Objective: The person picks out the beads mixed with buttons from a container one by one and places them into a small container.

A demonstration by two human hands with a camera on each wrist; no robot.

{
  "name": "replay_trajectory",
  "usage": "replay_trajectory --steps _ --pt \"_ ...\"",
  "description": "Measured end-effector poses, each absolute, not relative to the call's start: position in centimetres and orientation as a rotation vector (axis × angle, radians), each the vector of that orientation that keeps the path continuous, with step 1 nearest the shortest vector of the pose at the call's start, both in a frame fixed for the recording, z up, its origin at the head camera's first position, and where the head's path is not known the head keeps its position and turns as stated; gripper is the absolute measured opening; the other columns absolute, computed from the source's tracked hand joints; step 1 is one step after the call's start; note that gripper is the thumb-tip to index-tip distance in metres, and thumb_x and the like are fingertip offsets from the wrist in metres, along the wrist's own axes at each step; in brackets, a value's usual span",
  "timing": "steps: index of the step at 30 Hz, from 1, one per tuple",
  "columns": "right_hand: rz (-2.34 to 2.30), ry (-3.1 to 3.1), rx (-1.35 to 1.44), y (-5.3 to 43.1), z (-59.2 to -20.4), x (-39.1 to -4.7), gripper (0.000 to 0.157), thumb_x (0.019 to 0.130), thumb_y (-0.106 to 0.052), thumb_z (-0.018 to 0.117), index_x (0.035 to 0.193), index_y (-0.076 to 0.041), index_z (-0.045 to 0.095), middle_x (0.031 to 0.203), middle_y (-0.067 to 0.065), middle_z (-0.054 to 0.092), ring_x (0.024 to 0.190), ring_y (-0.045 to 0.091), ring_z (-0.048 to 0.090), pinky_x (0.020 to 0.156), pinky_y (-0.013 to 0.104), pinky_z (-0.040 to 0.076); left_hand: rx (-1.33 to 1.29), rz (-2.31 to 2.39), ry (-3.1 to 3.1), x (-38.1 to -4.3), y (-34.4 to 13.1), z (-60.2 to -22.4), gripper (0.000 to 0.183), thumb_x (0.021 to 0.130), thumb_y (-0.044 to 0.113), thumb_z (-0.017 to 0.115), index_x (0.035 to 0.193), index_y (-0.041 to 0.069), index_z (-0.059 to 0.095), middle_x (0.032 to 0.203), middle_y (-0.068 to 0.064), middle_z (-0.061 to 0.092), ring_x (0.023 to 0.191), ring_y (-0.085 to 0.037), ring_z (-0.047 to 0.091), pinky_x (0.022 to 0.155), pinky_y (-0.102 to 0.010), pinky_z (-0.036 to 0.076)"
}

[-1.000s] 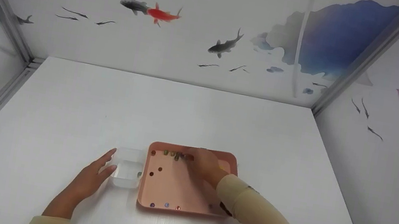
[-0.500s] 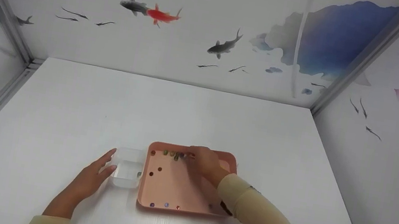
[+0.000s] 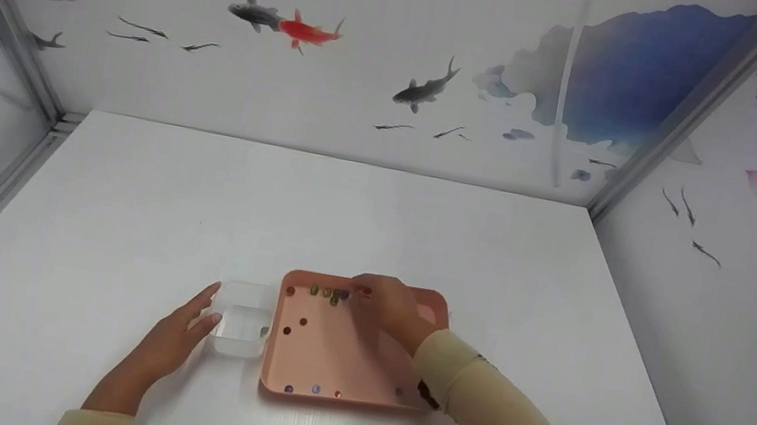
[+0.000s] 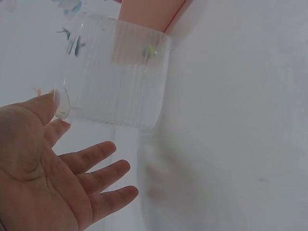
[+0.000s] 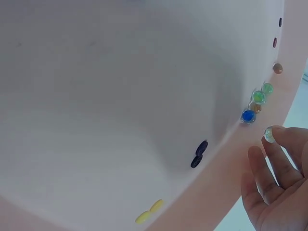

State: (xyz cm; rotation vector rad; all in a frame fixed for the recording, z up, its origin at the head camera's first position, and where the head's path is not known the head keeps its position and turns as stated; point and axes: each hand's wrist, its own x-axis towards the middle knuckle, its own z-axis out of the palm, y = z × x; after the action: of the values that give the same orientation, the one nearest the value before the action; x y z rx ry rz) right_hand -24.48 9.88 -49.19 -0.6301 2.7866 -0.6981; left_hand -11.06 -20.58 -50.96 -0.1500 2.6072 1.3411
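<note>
"What's the left hand (image 3: 169, 343) doing, there on the bench (image 3: 110, 276)?"

"Steadying the box (image 3: 240, 331), I'd guess. Its fingers are straight and spread, grasping nothing, with the thumb touching the wall."

"And how does the box lie?"

"Its long axis looks to run front to back, alongside the tray (image 3: 354, 368). A greenish bead (image 4: 149, 51) sits in it, by the wall nearest the tray."

"Do box and tray touch?"

"I can't tell; just beside each other, at least. Set like that, both probably come within easy reach of the two hands."

"Which way does the tray point?"

"It looks longer left to right. The raised rim likely stops the beads rolling off: a cluster (image 3: 335, 296) by the far wall, a dark pair (image 3: 295, 326) toward the left, a spaced row (image 3: 315, 389) along the near wall."

"And the right hand (image 3: 386, 306)?"

"At the far wall, right of the cluster. Thumb and index finger pinch one clear bead (image 5: 269, 134); the other fingers are loose. A fingertip pinch suits something that small, I'd say."

"Does that bead point anywhere?"

"It looks round, so I can make out no long axis."
</note>
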Motion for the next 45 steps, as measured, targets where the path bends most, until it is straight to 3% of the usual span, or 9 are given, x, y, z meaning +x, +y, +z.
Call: replay_trajectory --steps 9,27,45 --pt "-0.787 2.775 -0.62 9.6 -48.7 -24.6 0.027 0.095 -0.014 0.062 0.122 -0.018 0.068 0.116 -0.001 0.068 0.11 0.018 0.062 0.094 0.037 0.051 -0.164 1.342 2.61 -11.0 -20.7 -51.1 0.063 0.103 0.042 0.04 0.155 0.015 0.018 0.153 -0.026 0.029 0.138 -0.05 0.027 0.107 -0.068 0.026" --pt "-1.152 2.656 -0.644 9.8 -48.0 -24.3 0.03 0.097 -0.014 0.059 0.127 -0.007 0.063 0.121 0.007 0.065 0.109 0.024 0.061 0.088 0.038 0.054 -0.173 1.338 2.593 -11.0 -20.6 -50.9 0.062 0.104 0.042 0.04 0.155 0.015 0.018 0.153 -0.026 0.028 0.139 -0.05 0.025 0.108 -0.067 0.024" --pt "-1.269 2.624 -0.528 9.8 -47.7 -23.9 0.027 0.095 -0.013 0.062 0.122 -0.011 0.066 0.113 0.004 0.067 0.103 0.019 0.063 0.085 0.033 0.055 -0.174 1.301 2.597 -11.1 -20.7 -50.9 0.063 0.103 0.043 0.039 0.155 0.015 0.017 0.155 -0.024 0.026 0.14 -0.048 0.024 0.109 -0.066 0.022"
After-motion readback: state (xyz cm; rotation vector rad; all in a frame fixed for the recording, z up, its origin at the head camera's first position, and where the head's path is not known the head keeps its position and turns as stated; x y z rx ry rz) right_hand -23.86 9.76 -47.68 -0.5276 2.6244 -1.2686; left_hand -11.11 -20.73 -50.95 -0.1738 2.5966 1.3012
